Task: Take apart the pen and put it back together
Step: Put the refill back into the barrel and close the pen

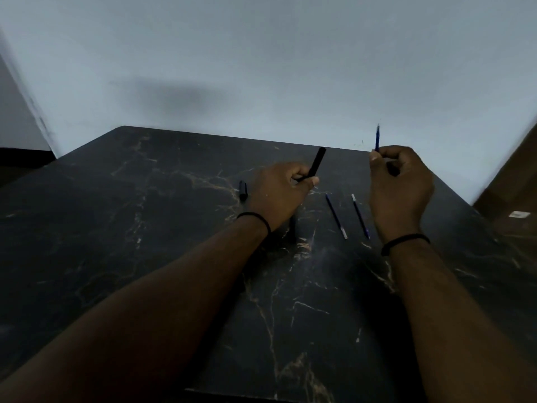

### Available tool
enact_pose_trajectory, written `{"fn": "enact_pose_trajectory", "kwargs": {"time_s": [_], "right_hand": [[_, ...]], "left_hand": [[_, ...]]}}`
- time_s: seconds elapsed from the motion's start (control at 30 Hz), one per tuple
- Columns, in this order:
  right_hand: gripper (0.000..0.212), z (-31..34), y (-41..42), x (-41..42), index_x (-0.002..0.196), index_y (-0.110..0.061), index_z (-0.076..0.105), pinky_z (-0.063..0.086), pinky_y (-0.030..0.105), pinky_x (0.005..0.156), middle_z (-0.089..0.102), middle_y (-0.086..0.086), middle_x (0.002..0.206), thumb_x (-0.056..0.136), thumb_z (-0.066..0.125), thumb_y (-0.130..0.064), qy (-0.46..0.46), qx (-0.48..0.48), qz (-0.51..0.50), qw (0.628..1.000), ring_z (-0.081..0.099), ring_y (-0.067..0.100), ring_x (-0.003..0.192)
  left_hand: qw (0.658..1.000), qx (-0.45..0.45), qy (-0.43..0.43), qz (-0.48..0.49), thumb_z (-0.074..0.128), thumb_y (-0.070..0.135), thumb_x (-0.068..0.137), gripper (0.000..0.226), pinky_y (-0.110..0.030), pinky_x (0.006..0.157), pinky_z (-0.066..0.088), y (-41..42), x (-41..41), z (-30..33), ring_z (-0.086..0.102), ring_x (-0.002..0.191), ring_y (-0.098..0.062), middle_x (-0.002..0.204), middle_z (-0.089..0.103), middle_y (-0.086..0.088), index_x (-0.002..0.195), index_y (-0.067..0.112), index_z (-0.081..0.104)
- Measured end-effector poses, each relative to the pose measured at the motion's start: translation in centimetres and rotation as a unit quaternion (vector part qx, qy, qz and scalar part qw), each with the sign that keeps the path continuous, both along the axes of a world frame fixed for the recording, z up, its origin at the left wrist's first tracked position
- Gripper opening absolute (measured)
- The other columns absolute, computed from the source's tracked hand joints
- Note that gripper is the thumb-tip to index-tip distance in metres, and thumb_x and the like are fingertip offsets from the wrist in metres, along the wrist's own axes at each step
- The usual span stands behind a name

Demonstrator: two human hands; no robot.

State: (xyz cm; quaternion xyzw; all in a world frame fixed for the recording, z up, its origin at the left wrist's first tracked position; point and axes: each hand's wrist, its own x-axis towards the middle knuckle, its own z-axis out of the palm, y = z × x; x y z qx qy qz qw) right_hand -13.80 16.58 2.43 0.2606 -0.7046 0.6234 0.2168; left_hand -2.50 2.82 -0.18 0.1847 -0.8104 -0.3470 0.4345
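My left hand (279,193) grips a black pen barrel (317,162) that points up and away over the dark marble table (145,228). My right hand (401,184) is closed on a thin blue refill (377,139), which sticks straight up above the fingers and looks blurred. The two hands are apart, with a gap between barrel and refill. Two more blue refills (336,216) (360,216) lie on the table between my wrists. A black pen cap (243,190) rests on the table left of my left hand.
A dark pen part (293,231) lies partly hidden under my left wrist. A pale wall (261,68) stands behind the table's far edge. At the right edge is brown furniture (511,181) with a small white object (518,214).
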Motion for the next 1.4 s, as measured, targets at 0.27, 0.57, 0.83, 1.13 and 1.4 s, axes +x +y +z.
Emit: {"fn": "enact_pose_trajectory", "kwargs": {"time_s": [0.27,0.57,0.83,1.13,1.4], "right_hand": [[0.016,0.2,-0.8,1.2,0.093,-0.014,0.074,0.055,0.022,0.079,0.074,0.005,0.091,0.089,0.064,-0.003,-0.085,-0.018,0.12,0.989,0.067,0.014,0.084],[0.006,-0.2,-0.4,0.2,0.082,-0.021,0.067,0.046,0.009,0.064,0.069,-0.006,0.078,0.084,0.072,-0.018,-0.05,0.038,0.04,0.997,0.061,0.003,0.069],[0.003,-0.6,0.8,-1.2,0.081,-0.016,0.063,0.04,0.028,0.072,0.069,0.006,0.088,0.082,0.064,-0.019,-0.017,0.289,-0.081,0.954,0.063,0.028,0.085],[0.039,-1.5,1.6,-1.7,0.089,-0.001,0.07,0.042,0.035,0.076,0.067,0.023,0.102,0.093,0.06,-0.038,-0.044,0.446,-0.081,0.89,0.062,0.041,0.098],[0.042,-1.8,1.4,-1.9,0.105,-0.012,0.071,0.043,0.036,0.086,0.067,0.015,0.113,0.097,0.047,-0.045,-0.05,0.476,-0.056,0.876,0.06,0.036,0.106]], "left_hand": [[1.0,0.007,-0.004,0.006,0.073,0.032,0.085,0.014,-0.001,0.064,0.044,-0.3,0.3,0.1,0.057,0.069,0.016,0.072,0.056,0.03,0.095,0.022,0.075],[1.0,0.015,-0.011,0.0,0.072,0.033,0.086,0.019,-0.014,0.074,0.051,-0.4,0.3,0.0,0.063,0.081,0.001,0.089,0.07,0.01,0.098,0.019,0.074],[1.0,0.003,-0.004,0.006,0.072,0.029,0.086,0.014,-0.003,0.066,0.044,-0.3,0.5,0.0,0.06,0.074,0.007,0.081,0.066,0.015,0.094,0.018,0.075],[1.0,0.003,-0.009,0.007,0.072,0.032,0.086,0.012,-0.011,0.071,0.05,-0.3,0.6,0.0,0.061,0.076,0.009,0.078,0.064,0.021,0.093,0.023,0.074],[1.0,-0.001,-0.002,0.01,0.073,0.03,0.085,0.013,-0.022,0.074,0.056,-0.3,0.5,-0.1,0.065,0.077,0.0,0.081,0.068,0.014,0.091,0.019,0.075]]}}
